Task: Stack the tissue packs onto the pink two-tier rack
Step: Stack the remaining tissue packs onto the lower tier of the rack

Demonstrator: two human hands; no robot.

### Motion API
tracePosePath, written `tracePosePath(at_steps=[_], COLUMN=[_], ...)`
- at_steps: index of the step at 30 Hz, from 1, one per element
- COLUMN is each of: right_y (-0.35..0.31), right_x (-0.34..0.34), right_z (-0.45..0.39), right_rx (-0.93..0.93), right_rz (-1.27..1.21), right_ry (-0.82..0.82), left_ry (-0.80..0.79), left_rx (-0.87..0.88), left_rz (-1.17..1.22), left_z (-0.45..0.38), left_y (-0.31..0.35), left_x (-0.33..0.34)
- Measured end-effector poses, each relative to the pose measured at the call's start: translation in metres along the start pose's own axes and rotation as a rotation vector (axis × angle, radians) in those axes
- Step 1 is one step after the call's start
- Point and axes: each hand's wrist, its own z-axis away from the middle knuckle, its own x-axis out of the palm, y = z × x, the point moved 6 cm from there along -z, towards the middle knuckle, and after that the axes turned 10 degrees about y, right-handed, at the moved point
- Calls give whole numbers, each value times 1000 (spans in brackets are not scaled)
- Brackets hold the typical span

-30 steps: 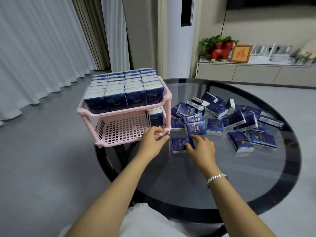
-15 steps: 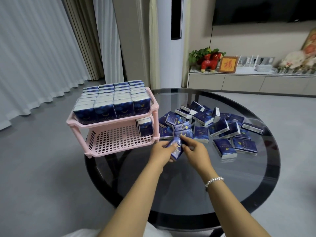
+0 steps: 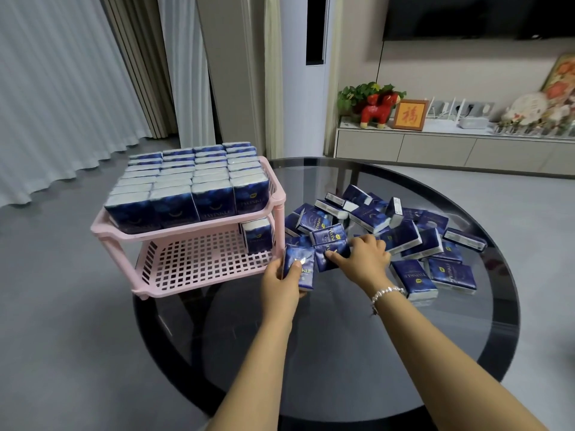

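Head view, hands: the left hand [image 3: 281, 279] grips one blue tissue pack [image 3: 299, 267] upright, thumb across its front and fingers behind it, just beside the front right corner of the pink rack [image 3: 199, 269]; the right hand [image 3: 362, 259] lies on the near edge of the loose pile [image 3: 389, 234], fingers curled over a second pack [image 3: 331, 258] that lies on the table [image 3: 342, 337]; whether it truly grasps that pack or only presses on it cannot be told
Head view, wrist: a silver bead bracelet [image 3: 387, 292] circles the right wrist
Head view, rack: two tiers, standing on the left part of the table and overhanging its edge; the top tier [image 3: 186, 233] is filled with upright packs in close rows; the lower tier holds a single upright pack [image 3: 257, 236] in its back right corner, the rest of its grid bare
Head view, pile: many blue packs lie scattered and overlapping on the right half of the table, some flat, some on edge
Head view, table: round, dark glass with a black rim
Head view, room: grey floor; pale curtains [image 3: 62, 88] at left; a low cabinet [image 3: 451, 147] at the back wall carrying a red animal figure [image 3: 378, 112], a green plant [image 3: 361, 93] and a framed red character [image 3: 409, 115]
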Motion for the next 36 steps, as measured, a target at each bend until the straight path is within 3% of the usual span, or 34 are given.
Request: tracePosePath(at_steps=[3, 10, 13, 15, 23, 26, 29, 32, 36], right_y=[-1, 11, 13, 14, -16, -23, -26, -18, -3], right_x=[1, -6, -20, -28, -27, -17, -8, -12, -12], right_z=[3, 12, 21, 25, 33, 28, 24, 5, -23], right_rx=[12, 131, 123, 82, -241, -301, -317, -193, -92], right_rz=[-81, -585, -877, -925, -721, -591, -630, -606, -266], right_ry=[5, 49, 19, 13, -124, -161, -272, -118, 125], left_ry=[-18, -48, -56, -67, -230, -302, -274, -229, -192], left_rx=[-38, -71, -112, -142, -149, -76, -52, -95, -133], left_rz=[35, 88, 108, 112, 93, 63, 25, 38, 62], left_z=[2, 7, 12, 16, 32, 33, 28, 21, 14], left_y=[1, 7, 7, 6, 13, 15, 12, 7, 5], left_x=[2, -2, -2, 0, 11, 13, 12, 12, 13])
